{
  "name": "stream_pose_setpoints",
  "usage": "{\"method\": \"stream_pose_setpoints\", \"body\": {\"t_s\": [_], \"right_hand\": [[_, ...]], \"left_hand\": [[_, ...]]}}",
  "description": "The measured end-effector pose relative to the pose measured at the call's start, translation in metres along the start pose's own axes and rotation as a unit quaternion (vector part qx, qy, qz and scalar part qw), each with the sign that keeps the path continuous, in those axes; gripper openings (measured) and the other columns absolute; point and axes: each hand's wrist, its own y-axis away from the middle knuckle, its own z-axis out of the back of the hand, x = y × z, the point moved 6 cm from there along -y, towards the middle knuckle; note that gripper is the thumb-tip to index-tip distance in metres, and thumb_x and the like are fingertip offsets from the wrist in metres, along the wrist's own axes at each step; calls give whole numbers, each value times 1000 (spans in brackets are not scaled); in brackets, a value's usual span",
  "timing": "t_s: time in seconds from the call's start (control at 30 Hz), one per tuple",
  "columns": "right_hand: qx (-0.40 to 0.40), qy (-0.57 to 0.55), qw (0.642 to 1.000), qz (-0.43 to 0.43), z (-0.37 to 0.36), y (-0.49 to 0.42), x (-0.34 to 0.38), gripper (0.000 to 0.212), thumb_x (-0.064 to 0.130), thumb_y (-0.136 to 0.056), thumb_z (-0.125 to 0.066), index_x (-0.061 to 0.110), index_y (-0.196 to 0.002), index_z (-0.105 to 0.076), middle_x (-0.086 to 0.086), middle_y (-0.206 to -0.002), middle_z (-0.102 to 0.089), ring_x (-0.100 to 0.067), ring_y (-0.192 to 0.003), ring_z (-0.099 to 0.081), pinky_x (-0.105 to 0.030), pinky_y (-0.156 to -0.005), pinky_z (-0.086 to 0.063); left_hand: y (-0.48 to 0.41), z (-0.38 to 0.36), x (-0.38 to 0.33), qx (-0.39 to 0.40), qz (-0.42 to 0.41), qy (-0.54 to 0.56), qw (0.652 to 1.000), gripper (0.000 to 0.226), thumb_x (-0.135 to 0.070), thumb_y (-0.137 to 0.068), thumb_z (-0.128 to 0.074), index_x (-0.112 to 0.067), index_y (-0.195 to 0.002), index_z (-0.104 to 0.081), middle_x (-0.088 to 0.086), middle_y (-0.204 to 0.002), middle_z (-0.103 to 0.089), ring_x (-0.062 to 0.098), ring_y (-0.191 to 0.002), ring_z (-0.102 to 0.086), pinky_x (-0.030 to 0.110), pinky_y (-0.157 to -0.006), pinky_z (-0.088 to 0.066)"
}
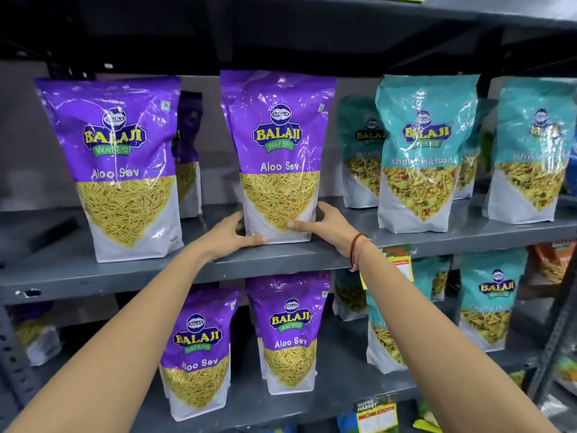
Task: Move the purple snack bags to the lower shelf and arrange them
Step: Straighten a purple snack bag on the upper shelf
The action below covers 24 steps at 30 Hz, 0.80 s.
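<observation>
A purple Aloo Sev bag (pixel 278 151) stands upright at the middle of the upper shelf (pixel 125 270). My left hand (pixel 231 237) grips its lower left corner and my right hand (pixel 327 228) grips its lower right side. Another purple bag (pixel 115 164) stands to the left, with a third purple bag (pixel 189 151) half hidden behind it. On the lower shelf (pixel 327 398) stand two purple bags, one at the left (pixel 196 354) and one at the right (pixel 288 332). A further purple bag (pixel 34 332) sits far left, mostly hidden.
Teal Khatta Mitha bags (pixel 421 151) fill the right half of the upper shelf, and more teal bags (pixel 487 307) stand on the lower shelf's right. Yellow price tags (pixel 402 267) hang from the shelf edge. A perforated grey upright (pixel 9 354) frames the left side.
</observation>
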Motion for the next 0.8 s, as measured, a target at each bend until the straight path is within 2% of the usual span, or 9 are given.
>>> {"method": "stream_pose_setpoints", "body": {"t_s": [0.07,0.17,0.3,0.4,0.53,0.67,0.8], "right_hand": [[5,23,1000,7,3,3,-1,99,58,-43,-84,17,-128,-54,-2,-130,-63,-20,-120,-58,-42,-108,-44],[22,48,999,14,3,7,0,90,52,-50,-84,16,-127,-55,-4,-130,-64,-23,-120,-58,-45,-109,-43],[31,56,998,8,5,7,-2,74,28,-62,-87,12,-126,-55,-8,-128,-64,-27,-119,-59,-46,-108,-44],[33,74,997,0,5,5,-3,75,17,-61,-88,10,-127,-54,-10,-128,-63,-29,-118,-59,-47,-107,-45],[34,90,995,-6,4,3,-3,76,15,-62,-88,8,-128,-53,-12,-130,-62,-32,-119,-58,-48,-107,-45],[34,92,995,-10,5,3,-3,72,14,-62,-88,8,-126,-55,-12,-127,-64,-31,-118,-59,-47,-107,-45],[37,95,995,-10,4,4,-1,69,12,-64,-87,7,-125,-56,-12,-126,-65,-30,-116,-60,-47,-106,-45]], "left_hand": [[1,-1,-2,4,-4,1,1000,107,-70,-45,-74,-26,-136,-39,-2,-139,-54,16,-125,-51,45,-110,-38],[3,0,-4,-8,-4,0,1000,102,-66,-45,-76,-26,-133,-44,-1,-133,-59,14,-120,-55,43,-108,-40],[2,0,-3,-20,-5,0,1000,92,-58,-49,-80,-27,-130,-48,0,-125,-65,14,-114,-60,42,-107,-41],[-1,1,0,-29,-3,1,1000,84,-48,-56,-82,-25,-130,-48,-1,-119,-68,13,-110,-62,40,-106,-41],[0,2,-1,-42,-4,-22,999,82,-52,-56,-80,-28,-128,-49,-4,-117,-69,12,-107,-62,33,-97,-44],[1,3,-2,-43,-7,-27,999,82,-52,-57,-80,-28,-129,-48,-3,-119,-68,13,-107,-62,36,-99,-44],[2,2,-5,-41,-11,-31,999,83,-50,-56,-81,-29,-129,-48,-3,-120,-68,9,-105,-60,28,-92,-42]]}}
